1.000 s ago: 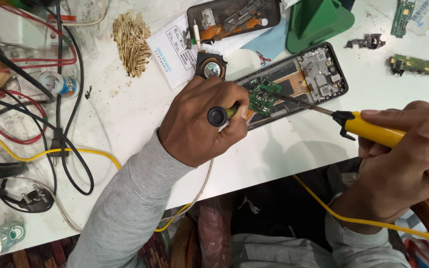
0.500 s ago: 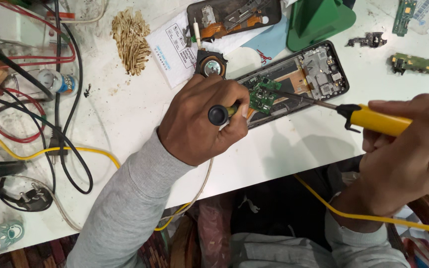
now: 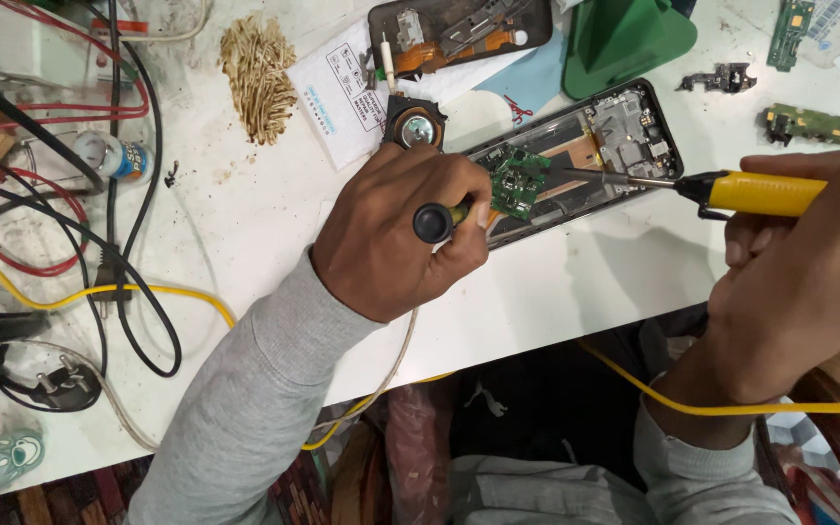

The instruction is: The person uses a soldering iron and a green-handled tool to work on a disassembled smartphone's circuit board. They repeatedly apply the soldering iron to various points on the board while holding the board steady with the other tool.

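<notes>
An opened phone (image 3: pixel 624 136) lies back-off on the white table (image 3: pixel 245 233), its frame and inner parts showing. A small green circuit board (image 3: pixel 515 185) rests on its left end. My left hand (image 3: pixel 396 233) is closed around a black-capped, yellow-handled tool (image 3: pixel 435 222) and presses beside the green board. My right hand (image 3: pixel 809 272) grips a yellow soldering iron (image 3: pixel 760 192); its metal tip (image 3: pixel 585 176) reaches left to the board's edge. A yellow cord (image 3: pixel 692 403) trails from the iron.
A second opened phone (image 3: pixel 459 29) and a green plastic stand (image 3: pixel 624 39) sit at the back. Loose green boards (image 3: pixel 814 122) lie far right. A brass wool pad (image 3: pixel 257 76), a small round tin (image 3: pixel 416 124), a paper sheet, tangled red, black and yellow cables (image 3: pixel 80 204) fill the left.
My right hand has carried the soldering iron up and to the left, bringing its tip from below the phone to the green board. My left hand has stayed put.
</notes>
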